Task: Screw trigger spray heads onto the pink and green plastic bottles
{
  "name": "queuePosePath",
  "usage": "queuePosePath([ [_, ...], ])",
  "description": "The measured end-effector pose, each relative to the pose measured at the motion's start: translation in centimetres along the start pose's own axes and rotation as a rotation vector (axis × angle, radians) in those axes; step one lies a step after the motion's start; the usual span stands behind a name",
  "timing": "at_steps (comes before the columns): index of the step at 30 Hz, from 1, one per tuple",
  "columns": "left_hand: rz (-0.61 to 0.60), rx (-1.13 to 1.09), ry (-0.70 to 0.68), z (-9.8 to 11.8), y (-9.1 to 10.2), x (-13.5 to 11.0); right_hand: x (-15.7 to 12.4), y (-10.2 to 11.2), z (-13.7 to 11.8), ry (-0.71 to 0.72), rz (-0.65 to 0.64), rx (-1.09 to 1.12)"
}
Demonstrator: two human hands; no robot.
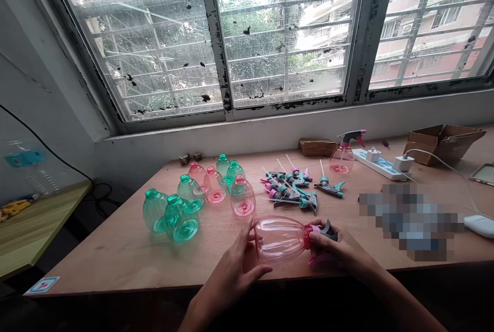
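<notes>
Holding the pink spray bottle (281, 242) sideways, the left hand (240, 265) grips its base; the right hand (347, 249) clamps the trigger sprayer (329, 231) at its neck.

Bare left hand (235, 267), bare right hand (343, 248), slender fingers (244, 234), slim forearms (397, 291) uncovered as far as they show

Bottles (192, 194) left of spray heads (296, 198) | held bottle (281, 239) in front | power strip (382, 168) right
</notes>
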State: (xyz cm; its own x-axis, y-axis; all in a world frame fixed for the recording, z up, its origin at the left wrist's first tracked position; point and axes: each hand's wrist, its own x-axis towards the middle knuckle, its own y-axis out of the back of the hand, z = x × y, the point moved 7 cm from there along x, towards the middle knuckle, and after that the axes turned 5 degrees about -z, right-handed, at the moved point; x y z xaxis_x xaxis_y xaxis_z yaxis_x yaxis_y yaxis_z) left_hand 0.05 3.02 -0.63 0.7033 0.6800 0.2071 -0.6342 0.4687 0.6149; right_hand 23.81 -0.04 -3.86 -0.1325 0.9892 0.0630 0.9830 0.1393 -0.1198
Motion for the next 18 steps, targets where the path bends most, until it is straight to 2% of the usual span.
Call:
queuePosePath([
  [5, 0.01, 0.052, -0.017, -0.06, -0.07, 0.13, -0.02, 0.0, 0.04, 0.003, -0.019, -0.021],
  [12, -0.044, 0.003, 0.009, -0.32, -0.23, -0.01, -0.13, -0.04, 0.1, 0.004, -0.028, 0.002],
  [18, 0.002, 0.024, -0.021, -0.18, -0.01, -0.1, -0.16, -0.27, -0.2, -0.023, -0.041, -0.026],
])
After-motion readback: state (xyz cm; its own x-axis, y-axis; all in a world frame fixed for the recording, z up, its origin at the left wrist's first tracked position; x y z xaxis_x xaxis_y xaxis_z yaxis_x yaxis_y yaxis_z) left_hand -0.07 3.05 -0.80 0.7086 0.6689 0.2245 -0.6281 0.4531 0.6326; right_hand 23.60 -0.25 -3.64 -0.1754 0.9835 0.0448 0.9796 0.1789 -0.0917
